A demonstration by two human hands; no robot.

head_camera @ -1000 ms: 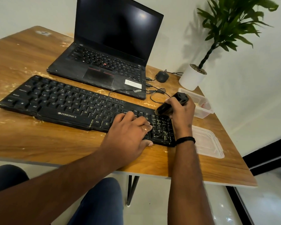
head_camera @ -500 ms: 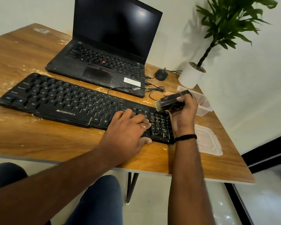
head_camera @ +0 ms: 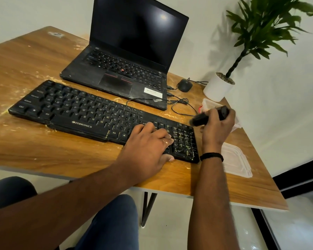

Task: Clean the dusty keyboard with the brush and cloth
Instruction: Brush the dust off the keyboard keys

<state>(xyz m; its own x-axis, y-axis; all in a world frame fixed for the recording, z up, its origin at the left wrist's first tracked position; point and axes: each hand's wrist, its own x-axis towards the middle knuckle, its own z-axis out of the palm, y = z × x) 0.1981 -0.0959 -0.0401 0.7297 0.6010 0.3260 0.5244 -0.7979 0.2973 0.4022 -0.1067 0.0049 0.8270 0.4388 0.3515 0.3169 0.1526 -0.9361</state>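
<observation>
Left hand (head_camera: 148,147) lies flat, fingers straight, on the right part of the Zebronics keyboard (head_camera: 83,112), likely pinning it against sliding. Right hand (head_camera: 216,127) grips the black brush (head_camera: 204,118), lifted just off the numpad's far corner, blurred. Keyboard sits on the wooden table (head_camera: 43,152), in front of the laptop (head_camera: 126,56). Clear plastic container (head_camera: 209,103) behind the brush: contents unclear; its lid (head_camera: 235,159) lies apart. No cloth visible.

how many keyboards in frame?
2. The external keyboard lies at the front of the table, with the left hand resting on its right end. The laptop behind it has its own built-in one. None seem hidden.
</observation>
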